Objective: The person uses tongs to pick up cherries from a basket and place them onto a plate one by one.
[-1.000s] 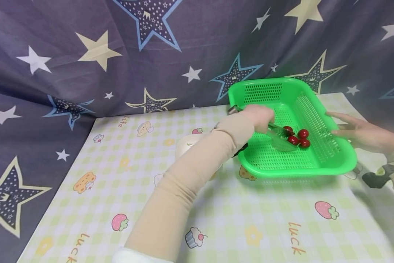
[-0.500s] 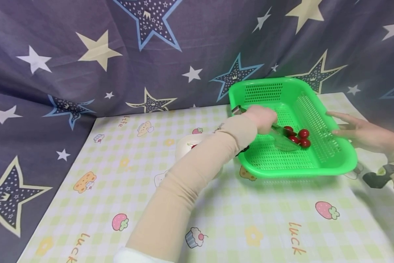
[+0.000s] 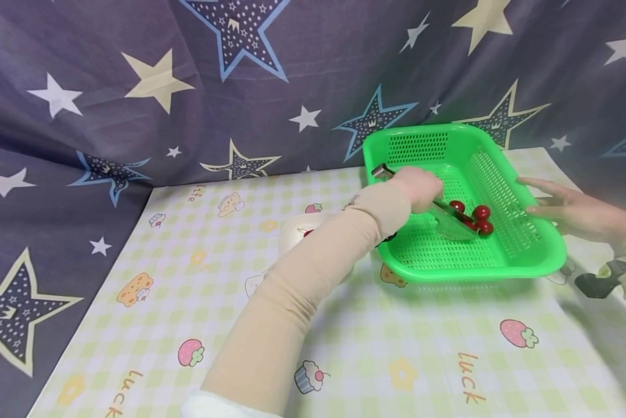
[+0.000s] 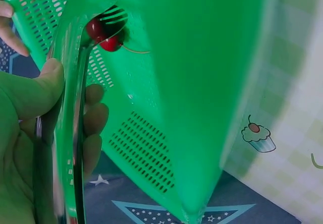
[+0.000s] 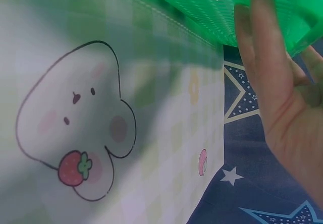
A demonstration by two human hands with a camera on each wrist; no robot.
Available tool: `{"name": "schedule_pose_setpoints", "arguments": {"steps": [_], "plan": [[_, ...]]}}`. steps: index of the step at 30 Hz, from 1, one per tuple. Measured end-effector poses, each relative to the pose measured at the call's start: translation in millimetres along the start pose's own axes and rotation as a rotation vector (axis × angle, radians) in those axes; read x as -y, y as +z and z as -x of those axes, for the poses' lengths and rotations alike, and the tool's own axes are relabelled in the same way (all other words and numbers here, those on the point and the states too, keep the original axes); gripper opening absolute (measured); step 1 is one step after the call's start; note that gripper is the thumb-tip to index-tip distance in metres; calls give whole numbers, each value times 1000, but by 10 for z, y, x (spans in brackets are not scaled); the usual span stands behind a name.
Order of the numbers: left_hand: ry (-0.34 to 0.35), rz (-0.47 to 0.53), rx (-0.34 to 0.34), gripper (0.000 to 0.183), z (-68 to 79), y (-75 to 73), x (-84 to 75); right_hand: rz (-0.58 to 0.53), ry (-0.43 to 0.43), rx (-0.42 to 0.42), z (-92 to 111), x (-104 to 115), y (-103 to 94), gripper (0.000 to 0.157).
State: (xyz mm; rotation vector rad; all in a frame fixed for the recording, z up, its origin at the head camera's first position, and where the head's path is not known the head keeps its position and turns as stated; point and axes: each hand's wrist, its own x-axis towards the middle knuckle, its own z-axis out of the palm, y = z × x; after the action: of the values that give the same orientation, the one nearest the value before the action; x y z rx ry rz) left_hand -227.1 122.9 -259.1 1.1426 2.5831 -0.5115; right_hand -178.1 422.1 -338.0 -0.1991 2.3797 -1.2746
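Note:
In the head view my left hand (image 3: 419, 188) reaches into a green plastic basket (image 3: 474, 273) and grips a pair of metal tongs (image 3: 452, 211). The thumb lies along one arm of the tongs (image 4: 79, 118) in the left wrist view, fingers on the other side. At their slotted end are red cherries (image 4: 110, 44), one with a stem. Several cherries (image 3: 481, 212) cluster on the basket floor, partly covered by the tongs. My right hand (image 3: 579, 212) is at the basket's right wall, fingers extended; its straight fingers (image 5: 267, 37) touch the basket in the right wrist view.
Left of the basket stands a white bowl (image 3: 290, 231), mostly hidden behind the left sleeve, with a red cherry (image 3: 308, 233) showing inside. A checked cloth (image 3: 396, 342) covers the table. A dark star-print curtain (image 3: 302, 69) hangs at the back.
My left hand has shifted slightly right, and the tongs' tips have moved right and down over the cherries. A cherry in the bowl has come out from behind the sleeve. The right hand stays put.

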Motion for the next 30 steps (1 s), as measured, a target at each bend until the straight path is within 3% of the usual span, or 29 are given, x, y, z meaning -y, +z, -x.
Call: {"name": "schedule_pose_setpoints", "arguments": {"steps": [10, 30], "plan": [[9, -14, -20, 49, 5, 8, 3, -4, 2, 9, 5, 20, 13, 74], [35, 65, -90, 43, 42, 76, 124, -12, 7, 15, 6, 20, 17, 75]]}}
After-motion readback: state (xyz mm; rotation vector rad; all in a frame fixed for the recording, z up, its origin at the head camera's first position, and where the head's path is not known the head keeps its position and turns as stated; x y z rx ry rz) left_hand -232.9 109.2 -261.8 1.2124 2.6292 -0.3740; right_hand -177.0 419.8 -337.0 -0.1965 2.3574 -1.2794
